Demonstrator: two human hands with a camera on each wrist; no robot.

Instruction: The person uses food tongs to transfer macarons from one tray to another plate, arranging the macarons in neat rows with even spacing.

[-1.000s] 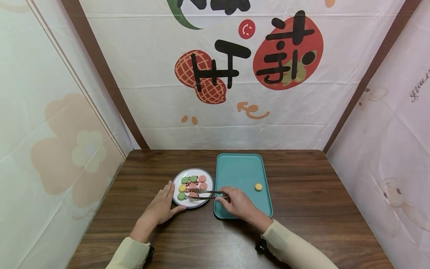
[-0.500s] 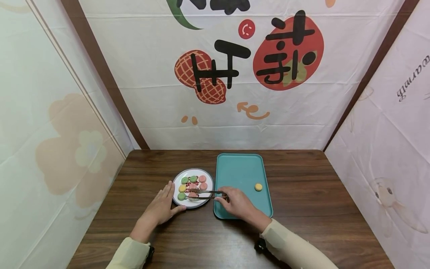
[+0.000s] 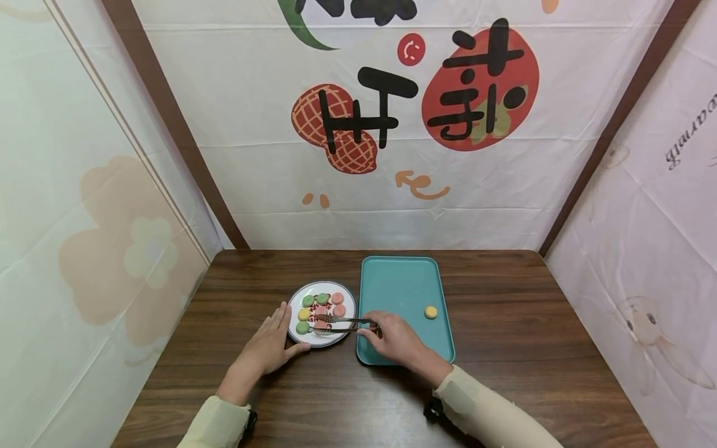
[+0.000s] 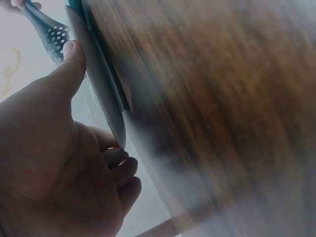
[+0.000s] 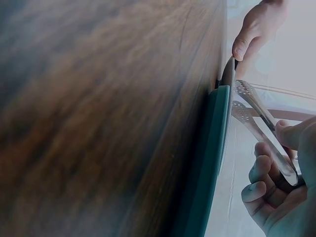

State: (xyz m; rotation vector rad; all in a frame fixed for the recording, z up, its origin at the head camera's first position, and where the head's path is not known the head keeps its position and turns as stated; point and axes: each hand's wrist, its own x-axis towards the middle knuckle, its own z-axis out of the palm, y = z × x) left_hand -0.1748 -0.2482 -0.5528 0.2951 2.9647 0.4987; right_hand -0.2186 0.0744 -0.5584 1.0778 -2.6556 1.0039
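Observation:
My right hand (image 3: 394, 338) holds metal tongs (image 3: 350, 320) with perforated tips, which reach left over the white plate (image 3: 330, 342). The tips stand apart, on either side of a pink macaron (image 3: 322, 325) near the plate's front. Around it lie other pink macarons (image 3: 338, 310), several green macarons (image 3: 303, 326) and one yellow macaron (image 3: 304, 314). My left hand (image 3: 267, 342) rests against the plate's left side, fingers extended along the rim and thumb at the front edge. In the left wrist view the thumb (image 4: 74, 57) and fingertips touch the plate's rim (image 4: 101, 74).
A teal tray (image 3: 398, 280) lies directly right of the plate, below my right hand. One yellow macaron (image 3: 431, 312) sits near its right edge. The brown wooden table (image 3: 498, 311) is bounded by printed cloth walls (image 3: 269, 186) at the back and sides.

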